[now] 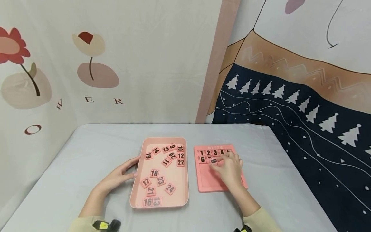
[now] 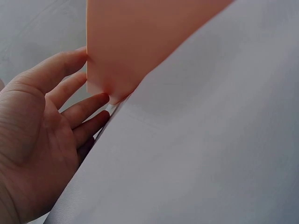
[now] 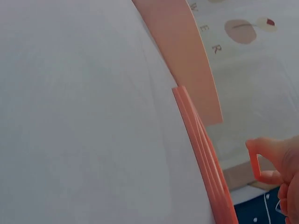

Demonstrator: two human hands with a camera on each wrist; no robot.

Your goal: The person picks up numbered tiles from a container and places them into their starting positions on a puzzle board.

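Note:
My right hand pinches a pink number tile marked 8 between thumb and fingers, over the second row of a pink number puzzle board. In the right wrist view the tile appears edge-on, raised above the board's side. Tiles 1 to 5 line the top row, with the 5 partly covered by my fingers. Below them lies tile 6; the tile beside it is partly hidden. My left hand touches the left side of a pale pink tray, its fingers loosely extended.
Several loose number tiles lie in the tray, some turned at angles: a group near its top, including tile 12, and another lower down, including tile 24. A light cloth covers the table. Printed curtains hang behind.

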